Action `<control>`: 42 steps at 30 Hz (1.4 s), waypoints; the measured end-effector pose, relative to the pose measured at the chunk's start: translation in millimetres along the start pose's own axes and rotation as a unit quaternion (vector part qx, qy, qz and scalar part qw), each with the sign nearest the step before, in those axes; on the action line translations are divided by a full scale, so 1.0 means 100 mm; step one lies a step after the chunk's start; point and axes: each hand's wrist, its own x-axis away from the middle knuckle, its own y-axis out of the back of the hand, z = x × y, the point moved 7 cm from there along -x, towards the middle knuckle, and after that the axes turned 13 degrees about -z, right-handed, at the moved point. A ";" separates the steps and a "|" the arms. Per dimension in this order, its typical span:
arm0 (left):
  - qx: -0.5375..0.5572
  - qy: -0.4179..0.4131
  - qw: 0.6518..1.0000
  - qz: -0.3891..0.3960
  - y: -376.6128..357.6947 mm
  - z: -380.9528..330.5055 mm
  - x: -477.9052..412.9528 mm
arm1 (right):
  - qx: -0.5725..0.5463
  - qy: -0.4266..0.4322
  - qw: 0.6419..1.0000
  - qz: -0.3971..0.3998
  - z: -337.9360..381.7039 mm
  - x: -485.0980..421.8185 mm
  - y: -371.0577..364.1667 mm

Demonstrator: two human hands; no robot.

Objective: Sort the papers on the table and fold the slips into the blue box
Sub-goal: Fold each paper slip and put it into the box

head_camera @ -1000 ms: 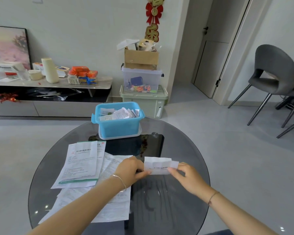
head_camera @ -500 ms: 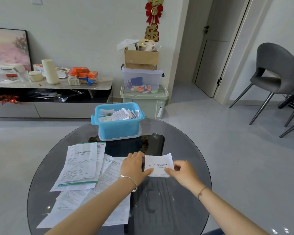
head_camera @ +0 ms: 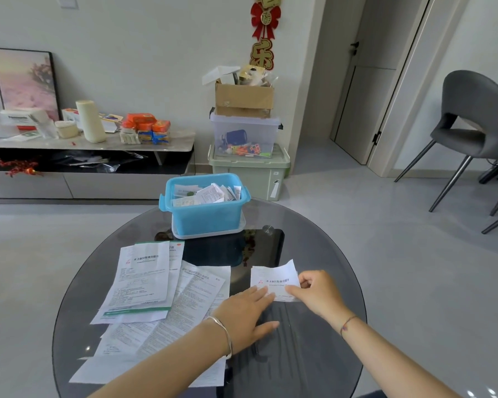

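The bench [head_camera: 328,248] is a round top of dark, glossy glass with a thin rim. Its right part lies bare, and past that edge grey floor opens wide toward a chair [head_camera: 472,119].

The box [head_camera: 204,219] is blue plastic with rounded corners and side lugs. It stands on a clear plastic base at the far edge, about centre, and folded white slips show above its rim.

Printed papers [head_camera: 144,280], thin white sheets, some with a green band, lie fanned and overlapping over the left half. The lowest sheet reaches near the near-left rim.

The slip [head_camera: 272,278] is a creased white leaflet with its top right corner curling up. It sits right of centre, apart from the papers, with its lower edge down at the glass.

The left hand [head_camera: 247,314] lies palm down with straight fingers. Its fingertips touch the slip's lower left edge and grip nothing. The right hand [head_camera: 316,291] pinches the slip's right edge between thumb and curled fingers. The two hands are near each other, joined only by the slip.

Beyond the box, stacked bins [head_camera: 247,168] stand on the floor against the wall.
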 end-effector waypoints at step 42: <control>-0.127 -0.061 0.990 0.026 0.06 0.04 0.06 | 0.258 0.480 0.836 -0.060 0.11 0.60 0.09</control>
